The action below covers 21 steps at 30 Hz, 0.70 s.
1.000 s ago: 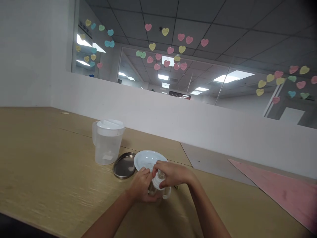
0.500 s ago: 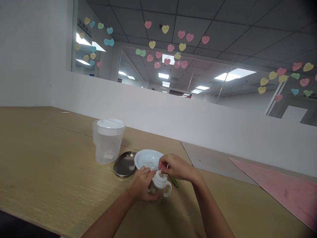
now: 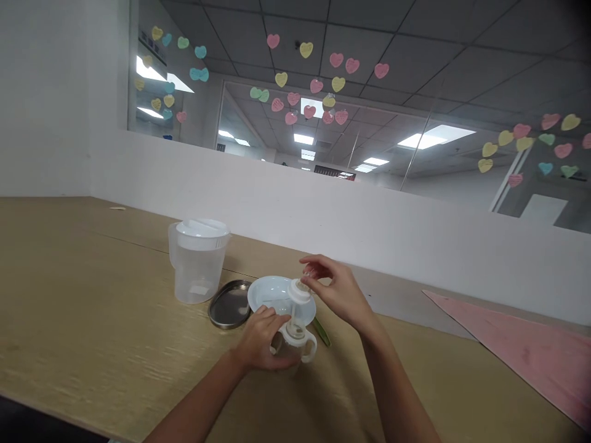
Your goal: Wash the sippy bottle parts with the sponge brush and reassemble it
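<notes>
My left hand [image 3: 262, 340] is wrapped round a clear baby bottle [image 3: 295, 346] with white handles, low over the table. The bottle's mouth is open at the top. Above it, my right hand [image 3: 332, 288] pinches the nipple of the white bottle cap [image 3: 300, 291], and a pale straw-like tube [image 3: 295, 314] hangs from the cap down towards the mouth. Behind the hands lies a white bowl [image 3: 264, 289] with something clear in it, partly hidden. A green-handled tool [image 3: 322, 333] pokes out beside the bowl, its other end hidden.
A lidded clear pitcher [image 3: 198, 271] of liquid stands at the left. A shallow metal tray [image 3: 229, 304] lies between it and the bowl. On the right is a pink sheet [image 3: 517, 351]. A white low wall [image 3: 277, 203] with glass above closes off the table's back.
My right hand has lifted the cap up off the bottle, baring the bottle's mouth and the tube beneath the cap. My left hand still holds the bottle in nearly the same place.
</notes>
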Tool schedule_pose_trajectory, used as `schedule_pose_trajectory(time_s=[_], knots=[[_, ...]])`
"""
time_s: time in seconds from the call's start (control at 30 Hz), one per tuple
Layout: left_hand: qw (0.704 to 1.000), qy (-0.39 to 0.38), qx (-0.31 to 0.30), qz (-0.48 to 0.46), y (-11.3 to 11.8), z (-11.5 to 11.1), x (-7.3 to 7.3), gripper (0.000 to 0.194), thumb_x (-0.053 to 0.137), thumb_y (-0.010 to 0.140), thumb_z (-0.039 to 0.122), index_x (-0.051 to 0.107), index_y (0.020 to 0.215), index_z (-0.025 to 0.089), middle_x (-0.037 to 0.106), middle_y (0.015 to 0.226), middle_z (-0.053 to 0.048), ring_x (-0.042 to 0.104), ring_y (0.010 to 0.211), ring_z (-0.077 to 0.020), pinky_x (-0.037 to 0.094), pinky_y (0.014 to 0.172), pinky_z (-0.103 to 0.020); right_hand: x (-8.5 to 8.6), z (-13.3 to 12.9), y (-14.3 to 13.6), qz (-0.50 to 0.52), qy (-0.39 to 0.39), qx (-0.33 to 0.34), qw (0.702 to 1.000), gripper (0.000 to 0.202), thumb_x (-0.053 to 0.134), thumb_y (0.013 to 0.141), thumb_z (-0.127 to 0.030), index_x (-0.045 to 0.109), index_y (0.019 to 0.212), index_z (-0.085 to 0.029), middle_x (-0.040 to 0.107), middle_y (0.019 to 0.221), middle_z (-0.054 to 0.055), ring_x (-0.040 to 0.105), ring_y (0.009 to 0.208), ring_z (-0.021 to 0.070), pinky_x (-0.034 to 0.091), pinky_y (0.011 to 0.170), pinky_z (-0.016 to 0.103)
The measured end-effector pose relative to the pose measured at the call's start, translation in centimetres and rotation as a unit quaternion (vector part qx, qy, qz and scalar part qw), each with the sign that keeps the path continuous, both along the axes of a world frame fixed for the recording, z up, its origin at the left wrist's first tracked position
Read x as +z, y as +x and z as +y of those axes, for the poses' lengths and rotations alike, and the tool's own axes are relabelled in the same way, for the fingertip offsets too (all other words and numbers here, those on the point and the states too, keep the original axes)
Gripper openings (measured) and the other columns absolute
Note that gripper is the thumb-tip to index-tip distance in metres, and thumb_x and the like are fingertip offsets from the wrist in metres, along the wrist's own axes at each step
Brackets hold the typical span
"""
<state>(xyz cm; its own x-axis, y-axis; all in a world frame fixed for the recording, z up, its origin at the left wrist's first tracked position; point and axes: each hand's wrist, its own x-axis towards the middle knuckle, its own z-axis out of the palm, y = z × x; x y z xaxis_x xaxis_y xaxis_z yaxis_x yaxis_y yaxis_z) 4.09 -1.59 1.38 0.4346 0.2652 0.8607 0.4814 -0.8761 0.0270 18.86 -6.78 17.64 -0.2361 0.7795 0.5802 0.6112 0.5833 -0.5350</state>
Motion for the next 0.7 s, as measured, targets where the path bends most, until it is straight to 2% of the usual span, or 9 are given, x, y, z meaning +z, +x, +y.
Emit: schedule_pose_trajectory(time_s=[0.13, 0.27, 0.4, 0.5, 0.6, 0.7], knots=[[1.000, 0.001, -0.015, -0.013, -0.1, 0.1, 0.1, 0.061, 0.057, 0.061, 0.063, 0.056, 0.098, 0.015, 0.060, 0.071, -0.006, 0.051, 0.067, -0.0197, 0.034, 0.062, -0.032, 0.0, 0.5, -0.1, 0.098, 0.081, -0.063, 0.990, 0.022, 0.055, 0.074, -0.024, 0.060, 0.093, -0.017, 0.060, 0.082, 0.004, 0.055, 0.070, 0.0135, 0.047, 0.069, 0.026], [0.998, -0.036, -0.020, -0.037, -0.5, 0.2, 0.2, 0.056, 0.042, 0.071, 0.065, 0.058, 0.091, 0.015, 0.056, 0.070, -0.007, 0.049, 0.067, -0.0197, 0.033, 0.062, -0.032, -0.5, 1.7, 0.1, 0.112, 0.090, -0.112, 0.983, 0.022, 0.055, 0.072, -0.028, 0.061, 0.089, -0.016, 0.061, 0.083, 0.006, 0.055, 0.069, 0.0145, 0.047, 0.064, 0.026], [0.993, -0.096, -0.009, -0.074, -1.1, 0.2, 0.2, 0.044, 0.035, 0.081, 0.054, 0.057, 0.086, 0.016, 0.053, 0.074, -0.006, 0.048, 0.071, -0.0199, 0.034, 0.065, -0.033, -1.7, 3.3, 0.0, 0.050, 0.064, -0.139, 0.987, 0.018, 0.056, 0.070, -0.026, 0.062, 0.084, -0.017, 0.060, 0.075, 0.003, 0.054, 0.066, 0.0141, 0.045, 0.064, 0.026], [0.989, -0.124, -0.008, -0.085, -1.3, 0.3, 0.2, 0.037, 0.038, 0.082, 0.047, 0.057, 0.092, 0.017, 0.055, 0.089, -0.009, 0.050, 0.084, -0.0218, 0.037, 0.072, -0.035, -2.8, 4.4, -0.2, 0.002, 0.026, -0.151, 0.988, 0.013, 0.056, 0.069, -0.023, 0.062, 0.077, -0.016, 0.059, 0.069, 0.002, 0.054, 0.063, 0.0134, 0.044, 0.063, 0.025], [0.988, -0.135, -0.014, -0.078, -1.4, 0.5, 0.3, 0.034, 0.040, 0.083, 0.043, 0.057, 0.099, 0.018, 0.056, 0.106, -0.010, 0.050, 0.097, -0.0236, 0.038, 0.081, -0.038, -3.6, 5.2, -0.5, -0.013, -0.028, -0.141, 0.990, 0.012, 0.054, 0.070, -0.024, 0.063, 0.072, -0.015, 0.058, 0.065, 0.002, 0.055, 0.059, 0.0124, 0.044, 0.056, 0.023], [0.988, -0.137, -0.029, -0.063, -1.3, 0.6, 0.3, 0.033, 0.040, 0.083, 0.041, 0.057, 0.101, 0.018, 0.058, 0.109, -0.011, 0.051, 0.101, -0.0241, 0.038, 0.085, -0.040, -4.1, 5.6, -0.6, 0.010, -0.068, -0.111, 0.991, 0.014, 0.053, 0.071, -0.025, 0.063, 0.072, -0.014, 0.057, 0.061, 0.001, 0.055, 0.053, 0.0111, 0.044, 0.051, 0.021]])
